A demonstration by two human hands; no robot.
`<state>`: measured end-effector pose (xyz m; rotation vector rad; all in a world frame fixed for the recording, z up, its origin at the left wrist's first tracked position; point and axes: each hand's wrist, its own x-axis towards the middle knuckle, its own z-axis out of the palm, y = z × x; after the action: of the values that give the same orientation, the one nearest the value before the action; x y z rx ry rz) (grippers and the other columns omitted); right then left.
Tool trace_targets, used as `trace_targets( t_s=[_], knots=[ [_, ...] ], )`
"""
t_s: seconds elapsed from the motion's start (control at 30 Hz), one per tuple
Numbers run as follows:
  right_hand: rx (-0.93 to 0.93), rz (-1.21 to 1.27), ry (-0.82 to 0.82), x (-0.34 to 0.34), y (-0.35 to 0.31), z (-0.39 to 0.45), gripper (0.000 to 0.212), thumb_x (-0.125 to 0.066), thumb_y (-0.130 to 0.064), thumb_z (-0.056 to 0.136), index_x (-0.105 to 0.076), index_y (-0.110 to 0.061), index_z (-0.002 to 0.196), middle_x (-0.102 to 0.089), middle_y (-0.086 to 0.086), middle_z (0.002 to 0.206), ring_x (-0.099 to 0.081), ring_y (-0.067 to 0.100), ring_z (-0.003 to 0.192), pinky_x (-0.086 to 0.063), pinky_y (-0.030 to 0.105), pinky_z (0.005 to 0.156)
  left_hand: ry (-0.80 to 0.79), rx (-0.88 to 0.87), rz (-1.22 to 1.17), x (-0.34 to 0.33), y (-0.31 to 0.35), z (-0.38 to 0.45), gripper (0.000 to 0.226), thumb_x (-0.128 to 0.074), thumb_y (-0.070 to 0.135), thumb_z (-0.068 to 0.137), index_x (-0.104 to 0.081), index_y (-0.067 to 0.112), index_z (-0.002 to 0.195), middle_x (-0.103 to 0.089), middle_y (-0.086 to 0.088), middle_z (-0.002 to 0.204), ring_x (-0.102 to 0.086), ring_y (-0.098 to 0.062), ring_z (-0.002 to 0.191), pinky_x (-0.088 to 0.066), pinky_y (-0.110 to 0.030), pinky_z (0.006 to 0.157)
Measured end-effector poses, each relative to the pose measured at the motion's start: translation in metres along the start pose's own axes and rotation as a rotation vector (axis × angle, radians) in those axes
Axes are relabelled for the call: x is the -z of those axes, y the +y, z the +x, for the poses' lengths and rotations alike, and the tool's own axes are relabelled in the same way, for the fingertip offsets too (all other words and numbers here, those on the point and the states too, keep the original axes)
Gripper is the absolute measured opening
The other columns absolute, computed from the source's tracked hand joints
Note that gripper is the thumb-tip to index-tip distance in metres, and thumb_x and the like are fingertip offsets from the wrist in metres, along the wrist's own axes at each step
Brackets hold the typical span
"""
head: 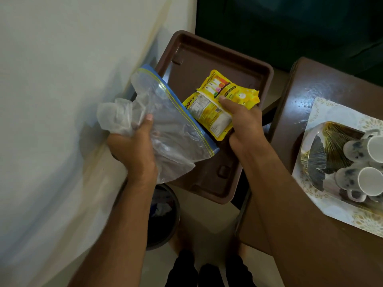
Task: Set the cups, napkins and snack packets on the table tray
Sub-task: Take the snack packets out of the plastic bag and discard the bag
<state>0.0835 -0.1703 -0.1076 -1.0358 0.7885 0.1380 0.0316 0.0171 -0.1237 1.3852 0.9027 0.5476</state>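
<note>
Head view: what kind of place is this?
Probably a home or guest room, not a lab. A brown tray sits by a white wall, cups rest on a wooden table, and a bin stands on the floor.

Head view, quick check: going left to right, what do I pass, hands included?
left hand → clear zip bag → yellow snack packets → right hand → patterned napkin → white cups

Dark bin (163, 216) beside white wall (62, 59)
</note>
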Motion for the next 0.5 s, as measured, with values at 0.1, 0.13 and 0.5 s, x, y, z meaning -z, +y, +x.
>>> trace_targets(
  t_s=[0.1,0.13,0.5],
  knots=[
    [0.038,-0.052,0.021,-0.007,0.009,0.006,0.035,-0.078,0.007,0.083,-0.070,0.003,0.117,-0.076,0.020,0.114,-0.075,0.038,0.102,-0.060,0.060,0.090,-0.026,0.004,-0.036,0.006,-0.003,-0.006,0.033,-0.091,0.017,0.066,-0.073,0.043,0.057,-0.071,0.021,0.061,-0.070,-0.002,0.057,-0.061,-0.033,0.057],
    [0.053,-0.087,0.043,-0.008,0.011,0.007,0.037,-0.080,0.005,0.082,-0.070,0.003,0.118,-0.076,0.019,0.113,-0.076,0.036,0.102,-0.061,0.058,0.090,-0.038,0.006,-0.038,0.007,-0.003,-0.007,0.033,-0.091,0.016,0.067,-0.073,0.041,0.055,-0.071,0.019,0.059,-0.069,-0.004,0.055,-0.060,-0.033,0.055],
    [0.532,-0.722,0.337,0.000,0.005,-0.009,0.052,-0.072,-0.029,0.095,-0.052,-0.009,0.139,-0.063,0.005,0.129,-0.061,0.020,0.120,-0.052,0.034,0.102,-0.089,0.022,-0.136,0.004,-0.003,-0.015,0.034,-0.089,0.009,0.073,-0.078,0.041,0.069,-0.073,0.010,0.067,-0.069,-0.018,0.056,-0.060,-0.038,0.056]
  ],
)
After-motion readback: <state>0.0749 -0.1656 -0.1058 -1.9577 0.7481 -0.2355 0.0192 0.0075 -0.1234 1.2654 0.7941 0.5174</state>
